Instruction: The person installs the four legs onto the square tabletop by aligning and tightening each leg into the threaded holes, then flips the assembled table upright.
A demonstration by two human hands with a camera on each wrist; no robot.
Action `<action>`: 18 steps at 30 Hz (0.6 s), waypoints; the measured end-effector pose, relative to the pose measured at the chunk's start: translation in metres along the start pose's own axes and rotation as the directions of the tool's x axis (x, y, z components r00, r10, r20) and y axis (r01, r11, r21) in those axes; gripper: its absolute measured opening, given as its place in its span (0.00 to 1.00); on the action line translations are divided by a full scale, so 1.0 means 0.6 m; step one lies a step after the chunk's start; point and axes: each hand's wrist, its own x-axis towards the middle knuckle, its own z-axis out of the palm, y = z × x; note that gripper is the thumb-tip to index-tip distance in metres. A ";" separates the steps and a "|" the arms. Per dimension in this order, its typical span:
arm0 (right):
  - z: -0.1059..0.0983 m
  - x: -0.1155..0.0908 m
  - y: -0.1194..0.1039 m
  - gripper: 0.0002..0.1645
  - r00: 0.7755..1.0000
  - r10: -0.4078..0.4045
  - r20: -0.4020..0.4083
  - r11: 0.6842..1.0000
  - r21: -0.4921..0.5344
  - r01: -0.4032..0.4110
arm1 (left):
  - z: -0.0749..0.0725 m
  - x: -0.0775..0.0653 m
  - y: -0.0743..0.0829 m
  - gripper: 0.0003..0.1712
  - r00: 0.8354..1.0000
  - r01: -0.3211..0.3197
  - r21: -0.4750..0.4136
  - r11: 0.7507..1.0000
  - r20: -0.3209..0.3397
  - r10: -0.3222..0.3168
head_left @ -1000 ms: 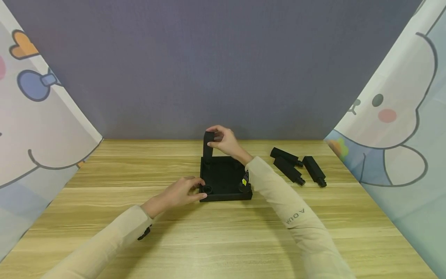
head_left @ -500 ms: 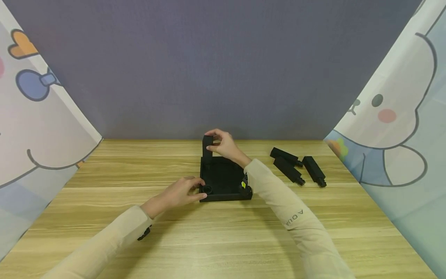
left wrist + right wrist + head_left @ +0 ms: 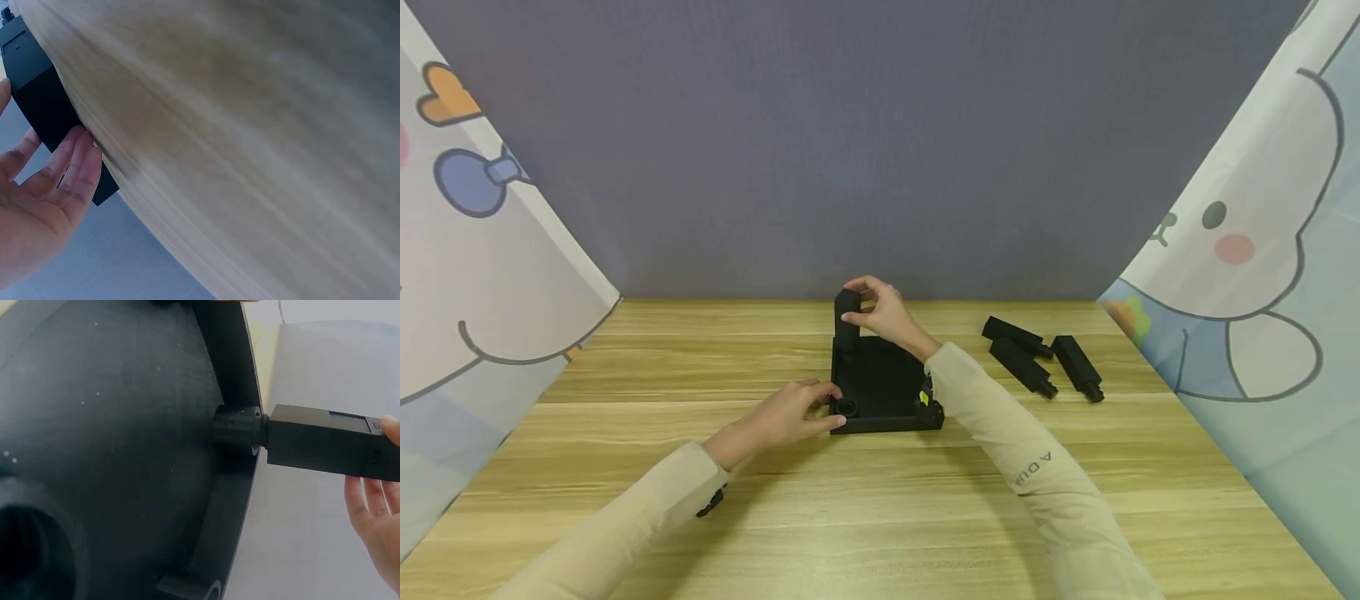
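Note:
At the back left corner of a black square tray-like base (image 3: 887,425) stands a black square leg (image 3: 847,321), upright. My right hand (image 3: 883,315) pinches the leg near its top between thumb and fingers. In the right wrist view, the narrow end of the leg sits at the mouth of a round socket (image 3: 234,428), with a bit of its neck showing. My left hand (image 3: 793,408) grips the front left corner of the base, beside an unfilled round socket (image 3: 846,407). The left wrist view shows its fingers (image 3: 69,169) against the dark side wall.
Three more black legs (image 3: 1018,367) with narrow threaded ends lie on the wooden table (image 3: 880,517) to the right. A grey panel (image 3: 880,150) stands behind the table, and cartoon-printed cloths (image 3: 1247,275) flank both sides.
The leg and my right hand have come down slightly, and the leg has turned a little so another edge faces forward. My left hand stays in place on the base.

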 end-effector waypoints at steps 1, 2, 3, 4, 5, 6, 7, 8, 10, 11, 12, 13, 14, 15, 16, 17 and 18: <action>-0.003 -0.003 -0.009 0.27 1.000 0.002 0.017 1.000 0.004 -0.002 | 0.000 0.000 0.000 0.23 1.000 -0.001 -0.001 1.000 -0.001 0.001; -0.005 -0.005 -0.018 0.28 0.999 0.003 0.036 1.000 0.009 -0.004 | 0.000 0.000 0.000 0.23 1.000 -0.001 -0.001 1.000 -0.001 0.001; -0.009 -0.007 -0.027 0.28 0.998 0.002 0.058 1.000 0.014 -0.002 | 0.001 0.000 0.000 0.23 1.000 0.000 0.000 1.000 -0.002 0.000; -0.012 -0.009 -0.036 0.28 0.997 -0.002 0.079 1.000 0.019 0.000 | 0.001 0.000 0.000 0.23 1.000 0.003 -0.001 1.000 -0.003 -0.003; -0.016 -0.011 -0.043 0.28 0.995 -0.004 0.100 1.000 0.027 0.001 | 0.001 0.000 0.000 0.23 1.000 0.004 0.000 1.000 -0.005 -0.004; -0.019 -0.011 -0.049 0.28 0.993 -0.005 0.121 1.000 0.024 0.002 | 0.001 0.000 0.000 0.23 1.000 0.002 0.001 1.000 -0.008 -0.002; -0.021 -0.010 -0.049 0.28 0.990 -0.011 0.141 1.000 0.024 0.008 | 0.001 0.000 0.000 0.22 1.000 0.004 0.002 1.000 -0.008 -0.004; -0.023 -0.009 -0.048 0.29 0.987 -0.012 0.158 1.000 0.025 0.008 | 0.001 0.000 0.000 0.22 1.000 0.006 0.002 1.000 -0.008 -0.006; -0.027 -0.005 -0.045 0.29 0.981 -0.010 0.194 0.999 0.038 0.003 | 0.000 0.000 0.001 0.22 1.000 0.007 0.002 1.000 -0.010 -0.007; -0.029 -0.001 -0.039 0.29 0.977 -0.005 0.212 0.999 0.040 -0.004 | 0.001 0.000 0.001 0.22 1.000 0.006 0.004 1.000 -0.010 -0.006; -0.030 0.003 -0.032 0.29 0.974 0.003 0.227 0.999 0.045 -0.014 | 0.001 0.000 0.001 0.22 1.000 0.007 0.004 1.000 -0.009 -0.007; -0.031 0.006 -0.026 0.29 0.971 0.011 0.239 0.998 0.050 -0.023 | 0.000 0.000 0.001 0.22 1.000 0.011 0.003 1.000 -0.007 -0.011; -0.032 0.009 -0.020 0.30 0.968 0.020 0.249 0.998 0.051 -0.033 | 0.000 0.000 0.001 0.22 1.000 0.009 0.003 1.000 -0.008 -0.009; -0.032 0.013 -0.014 0.30 0.966 0.026 0.256 0.998 0.050 -0.040 | 0.001 0.000 0.001 0.23 1.000 0.005 0.005 1.000 -0.007 -0.005; -0.032 0.016 -0.008 0.30 0.965 0.032 0.259 0.998 0.039 -0.044 | 0.000 0.000 0.001 0.23 1.000 0.007 0.005 1.000 -0.006 -0.007; -0.033 0.018 -0.003 0.30 0.966 0.037 0.256 0.998 0.034 -0.048 | 0.000 0.000 0.001 0.23 1.000 0.011 0.006 1.000 -0.003 -0.011; -0.032 0.019 0.000 0.30 0.968 0.039 0.248 0.999 0.027 -0.047 | 0.000 0.000 0.001 0.23 1.000 0.014 0.005 1.000 -0.001 -0.014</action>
